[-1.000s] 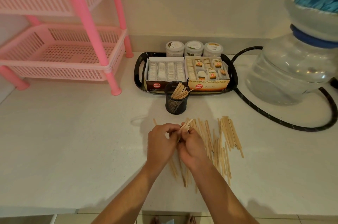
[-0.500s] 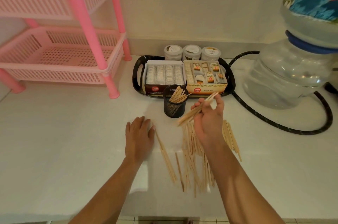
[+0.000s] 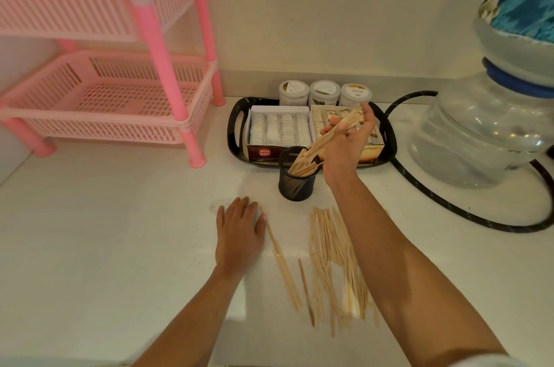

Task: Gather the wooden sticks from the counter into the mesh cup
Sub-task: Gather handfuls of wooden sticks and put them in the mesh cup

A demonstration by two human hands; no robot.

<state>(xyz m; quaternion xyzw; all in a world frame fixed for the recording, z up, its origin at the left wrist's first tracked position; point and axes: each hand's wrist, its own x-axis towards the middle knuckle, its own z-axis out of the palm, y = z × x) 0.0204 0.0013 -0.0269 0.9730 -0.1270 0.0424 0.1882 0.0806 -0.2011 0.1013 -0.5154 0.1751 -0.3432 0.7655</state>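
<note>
Dozens of wooden sticks (image 3: 332, 264) lie loose on the counter (image 3: 120, 246), most fanned under the right forearm, a few strays just right of the left hand (image 3: 239, 231), one touching its thumb side. Left hand rests flat on the counter, fingers straight and together, holding nothing. Right hand (image 3: 344, 144) is raised beyond the pile, up-right of the mesh cup (image 3: 296, 177), fingers curled round a small bundle of sticks (image 3: 332, 132); bundle slants down-left with its lower ends at or inside the cup rim, can't tell if they've bottomed out. Cup already holds a leaning batch, sits just in front of the black tray (image 3: 236, 126) with the tea boxes. Judgement: mid-drop of one handful, well over half the sticks not yet gathered. Handling: sticks look thin, light, stiff, smooth, so they'll slide over each other and scatter if grabbed loosely; flat on a hard counter they're awkward to lift singly. Better to rake several together, square the ends, pinch mid-length, feed ends-first. Cup looks light, and the leaning load plus a sideways nudge from the bundle could tip it
</note>
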